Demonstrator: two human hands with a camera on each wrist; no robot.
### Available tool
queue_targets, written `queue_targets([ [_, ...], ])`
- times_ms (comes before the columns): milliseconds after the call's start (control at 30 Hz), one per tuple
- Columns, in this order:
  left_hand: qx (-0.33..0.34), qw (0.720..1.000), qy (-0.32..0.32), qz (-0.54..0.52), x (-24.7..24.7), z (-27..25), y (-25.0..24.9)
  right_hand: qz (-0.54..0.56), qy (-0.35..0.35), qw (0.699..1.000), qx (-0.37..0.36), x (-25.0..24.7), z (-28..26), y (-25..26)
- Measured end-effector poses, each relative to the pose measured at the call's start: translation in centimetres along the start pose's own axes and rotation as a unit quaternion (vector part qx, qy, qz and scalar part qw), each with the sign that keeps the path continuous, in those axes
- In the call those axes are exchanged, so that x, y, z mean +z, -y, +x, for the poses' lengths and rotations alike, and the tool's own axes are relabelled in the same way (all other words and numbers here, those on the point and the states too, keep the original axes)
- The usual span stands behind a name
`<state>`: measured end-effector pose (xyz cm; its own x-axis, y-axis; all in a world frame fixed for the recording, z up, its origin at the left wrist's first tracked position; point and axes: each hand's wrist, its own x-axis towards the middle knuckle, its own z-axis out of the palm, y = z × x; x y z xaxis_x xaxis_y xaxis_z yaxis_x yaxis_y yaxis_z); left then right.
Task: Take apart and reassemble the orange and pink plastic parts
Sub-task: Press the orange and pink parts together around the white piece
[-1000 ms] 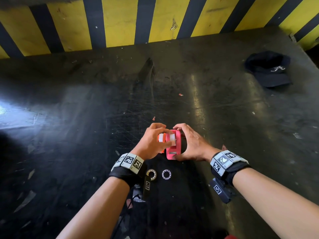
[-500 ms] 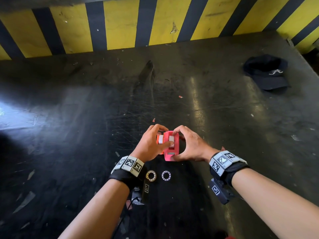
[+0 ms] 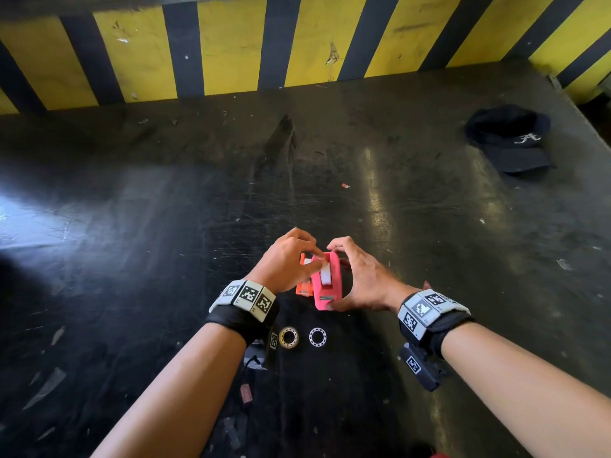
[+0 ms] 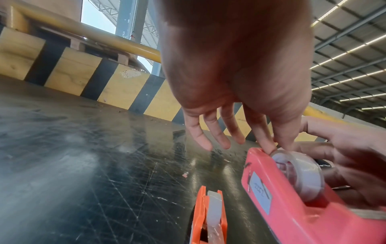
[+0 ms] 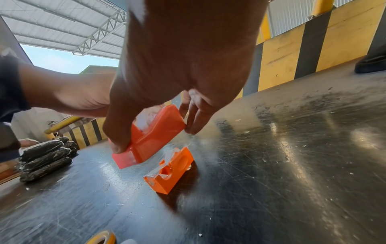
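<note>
Currently the table [image 3: 165, 226] carries all parts at 6 o'clock, close to the person, so both hands reach them without stretching. A cap [image 3: 509, 140] lies well apart at 2 o'clock. Right hand [image 3: 360, 276] grasps the pink dispenser [image 3: 325, 282] end to end, thumb at its near end and fingers at the far end, and lifts it off the table, judged to steady it. Left hand [image 3: 284, 262] pinches the tape roll [image 4: 296, 171] at its top with thumb and forefinger; remaining fingers hang free. This grip suits pulling the roll from its cradle. Orange dispenser [image 5: 169, 170] stands on the table just beside the pink one, at 9 o'clock. Two rings [image 3: 302, 337] lie at 6 o'clock, set aside
</note>
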<state>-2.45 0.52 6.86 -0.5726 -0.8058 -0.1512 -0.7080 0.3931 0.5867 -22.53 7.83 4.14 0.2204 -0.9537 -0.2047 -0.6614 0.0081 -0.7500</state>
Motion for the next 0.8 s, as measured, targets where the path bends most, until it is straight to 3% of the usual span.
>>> queue_targets([
  [400, 0.005, 0.999, 0.006, 0.033, 0.5, 0.6, -0.1, 0.005, 0.000, 1.000, 0.002, 0.6, -0.1, -0.3],
  [600, -0.008, 0.996, 0.080, 0.041, 0.3, -0.3, -0.7, 0.008, -0.012, 1.000, -0.001, 0.3, -0.1, -0.5],
  [800, -0.036, 0.996, 0.069, 0.045, 1.3, -1.0, -0.3, 0.003, -0.006, 1.000, 0.005, 0.2, -0.2, -0.3],
])
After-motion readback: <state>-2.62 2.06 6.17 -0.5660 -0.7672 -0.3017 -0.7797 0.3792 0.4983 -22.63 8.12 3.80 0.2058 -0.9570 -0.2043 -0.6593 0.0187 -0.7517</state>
